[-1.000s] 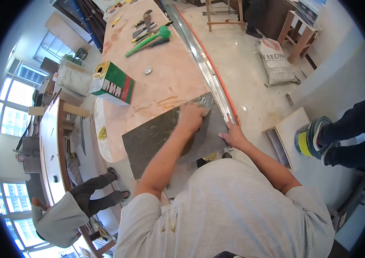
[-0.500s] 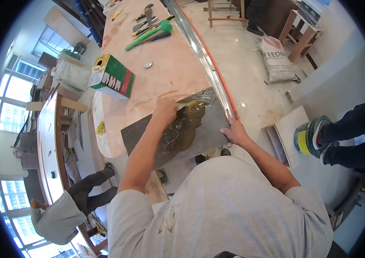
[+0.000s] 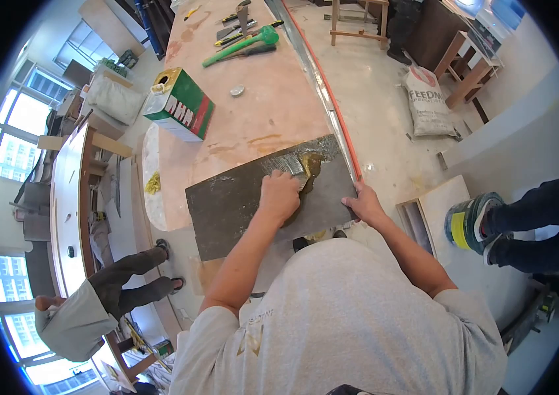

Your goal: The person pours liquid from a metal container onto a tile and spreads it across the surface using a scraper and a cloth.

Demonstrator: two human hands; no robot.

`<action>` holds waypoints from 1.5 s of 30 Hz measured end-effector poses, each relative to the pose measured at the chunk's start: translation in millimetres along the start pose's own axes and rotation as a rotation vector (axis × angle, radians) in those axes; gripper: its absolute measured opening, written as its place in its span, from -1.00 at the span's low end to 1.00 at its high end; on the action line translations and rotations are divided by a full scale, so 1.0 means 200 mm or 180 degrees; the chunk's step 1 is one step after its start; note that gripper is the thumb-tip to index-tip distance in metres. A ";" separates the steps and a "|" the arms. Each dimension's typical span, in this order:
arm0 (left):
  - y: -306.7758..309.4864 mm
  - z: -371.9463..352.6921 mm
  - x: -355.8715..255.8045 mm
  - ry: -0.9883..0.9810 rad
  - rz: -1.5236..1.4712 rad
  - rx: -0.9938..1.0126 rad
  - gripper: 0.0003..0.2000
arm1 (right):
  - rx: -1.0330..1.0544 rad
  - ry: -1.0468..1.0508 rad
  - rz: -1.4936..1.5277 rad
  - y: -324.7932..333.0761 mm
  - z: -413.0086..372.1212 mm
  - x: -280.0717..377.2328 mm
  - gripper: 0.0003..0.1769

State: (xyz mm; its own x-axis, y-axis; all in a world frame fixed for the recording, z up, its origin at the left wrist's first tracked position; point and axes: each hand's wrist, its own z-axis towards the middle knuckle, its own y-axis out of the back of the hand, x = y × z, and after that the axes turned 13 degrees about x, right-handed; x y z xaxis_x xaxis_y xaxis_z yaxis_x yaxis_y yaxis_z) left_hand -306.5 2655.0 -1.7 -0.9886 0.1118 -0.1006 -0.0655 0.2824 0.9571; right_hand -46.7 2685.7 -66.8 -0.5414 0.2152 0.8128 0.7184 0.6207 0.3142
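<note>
A dark grey sheet (image 3: pixel 227 217) lies at the near end of the table, its front part over the edge. Yellow-brown glue (image 3: pixel 314 164) is pooled on its upper right part, with a thinner smear around it. My left hand (image 3: pixel 280 197) is closed on what looks like a flat, pale spreader (image 3: pixel 291 164), pressed against the sheet beside the glue; most of the tool is under the fingers. My right hand (image 3: pixel 365 203) grips the sheet's right edge, thumb on top and fingers partly hidden.
A green, white and red can (image 3: pixel 184 105) stands on the table (image 3: pixel 260 115) at left, near a round cap (image 3: pixel 237 91). Farther back lie a green mallet (image 3: pixel 243 46) and several hand tools. A person's feet are on a bucket (image 3: pixel 467 220) at right; another person bends at left.
My left hand has moved right and toward me across the sheet, and the glue patch has shrunk toward the right. My right hand still holds the edge.
</note>
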 end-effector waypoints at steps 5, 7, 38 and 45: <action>0.12 0.00 0.19 0.0642 -0.0869 -0.0370 -0.81 | -0.0251 0.0575 -0.0082 0.01 0.14 -0.04 -0.49; 0.13 0.06 0.23 0.0999 -0.0710 -0.0282 -0.81 | -0.0289 0.0255 0.0076 0.02 0.09 0.07 -0.45; 0.13 0.61 -0.26 -0.0719 -0.0570 0.0303 -0.84 | 0.0380 -0.0082 0.1833 0.02 -0.05 -0.11 -0.81; 0.17 0.60 -0.14 -0.0716 -0.0347 0.0370 -0.81 | 0.0423 -0.0182 0.2042 0.03 -0.07 -0.10 -0.80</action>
State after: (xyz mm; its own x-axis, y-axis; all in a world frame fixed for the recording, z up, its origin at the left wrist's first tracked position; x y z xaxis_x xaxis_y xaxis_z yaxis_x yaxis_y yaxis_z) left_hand -264.0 2776.6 0.8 -0.9209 0.2797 -0.2717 -0.1411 0.4103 0.9009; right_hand -25.7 2674.6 -75.3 -0.0486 0.6112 0.7900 0.8482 0.4429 -0.2905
